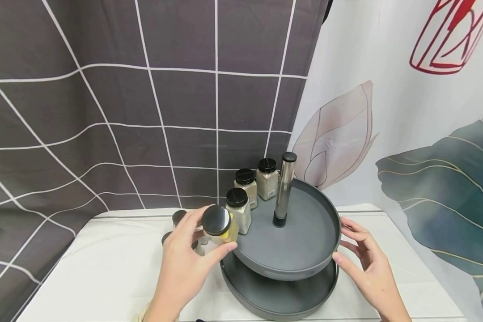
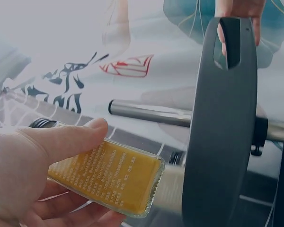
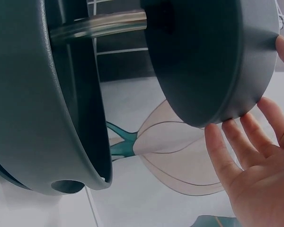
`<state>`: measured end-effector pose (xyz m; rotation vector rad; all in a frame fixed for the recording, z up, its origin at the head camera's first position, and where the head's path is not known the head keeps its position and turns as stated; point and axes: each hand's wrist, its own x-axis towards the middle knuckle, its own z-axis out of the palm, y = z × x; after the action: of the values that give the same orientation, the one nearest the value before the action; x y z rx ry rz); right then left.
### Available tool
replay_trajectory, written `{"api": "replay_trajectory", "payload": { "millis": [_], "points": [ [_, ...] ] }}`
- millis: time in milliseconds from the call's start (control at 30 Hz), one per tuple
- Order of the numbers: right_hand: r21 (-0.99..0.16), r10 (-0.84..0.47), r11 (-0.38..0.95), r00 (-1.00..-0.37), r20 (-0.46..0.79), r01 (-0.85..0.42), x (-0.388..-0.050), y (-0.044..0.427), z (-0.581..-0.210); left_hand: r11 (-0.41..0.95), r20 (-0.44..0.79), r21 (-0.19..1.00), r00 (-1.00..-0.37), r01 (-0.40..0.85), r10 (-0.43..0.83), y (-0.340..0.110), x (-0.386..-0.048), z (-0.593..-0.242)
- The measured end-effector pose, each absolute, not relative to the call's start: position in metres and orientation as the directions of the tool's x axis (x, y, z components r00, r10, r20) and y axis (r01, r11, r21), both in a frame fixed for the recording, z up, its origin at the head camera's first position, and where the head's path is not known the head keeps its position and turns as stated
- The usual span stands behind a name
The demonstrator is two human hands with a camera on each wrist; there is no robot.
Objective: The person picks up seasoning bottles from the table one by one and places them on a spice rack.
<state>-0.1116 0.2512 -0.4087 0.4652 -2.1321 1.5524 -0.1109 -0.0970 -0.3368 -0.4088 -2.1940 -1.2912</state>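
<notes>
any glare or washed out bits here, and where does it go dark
Head view: bright streaks along the metal post; left wrist view: upper left corner looks pale and washed out; right wrist view: the underside of the upper tray and inside of the lower tray look dark.

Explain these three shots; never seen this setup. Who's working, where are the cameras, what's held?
No robot here: a person works bare-handed. The wide picture comes from a camera on the head; the other two from one on each wrist. A grey upper tray and lower tray share a shiny post on a white surface. Three pale jars stand on the upper tray; more dark-lidded jars show partly behind the left hand, which holds a jar with yellow contents. The right hand touches the upper tray's rim.
</notes>
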Motion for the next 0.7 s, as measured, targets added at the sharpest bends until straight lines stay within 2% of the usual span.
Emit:
{"api": "replay_trajectory", "payload": {
  "millis": [200,533,700],
  "points": [
    [-0.813,-0.003,0.3,-0.853,0.522,-0.498,-0.112,0.253,-0.41,0.434,0.579,0.731,-0.816,0.526,0.013,-0.083,-0.115,-0.337],
    [-0.783,-0.002,0.229,-0.804,0.594,-0.579,-0.114,0.251,-0.413,0.424,0.531,0.761,-0.847,0.491,0.028,-0.067,-0.119,-0.338],
    [-0.782,-0.015,0.253,-0.811,0.585,-0.569,-0.113,0.252,-0.411,0.428,0.534,0.755,-0.844,0.497,0.037,-0.063,-0.121,-0.341]
  ]
}}
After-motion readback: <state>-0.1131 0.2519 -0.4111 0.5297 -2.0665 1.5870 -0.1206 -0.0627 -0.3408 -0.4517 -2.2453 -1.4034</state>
